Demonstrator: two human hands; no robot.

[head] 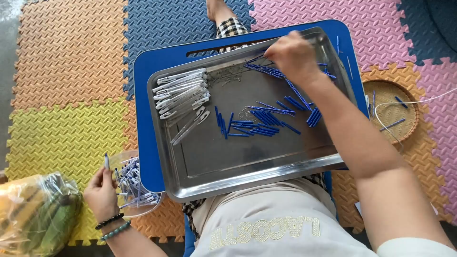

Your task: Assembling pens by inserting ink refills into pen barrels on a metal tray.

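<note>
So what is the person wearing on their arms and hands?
Both hands are bare, with no gloves or rings that I can see. The left hand has two bead bracelets at the wrist, one black and one grey-green. The right hand has nothing on its wrist, and a white short sleeve shows at the upper arm.

Home floor workspace: colourful foam puzzle mats [71, 71], lap tray [247, 157], woven basket [390, 112].

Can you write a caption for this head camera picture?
Right hand picks among blue sticks in a metal tray; left hand holds one.
</note>
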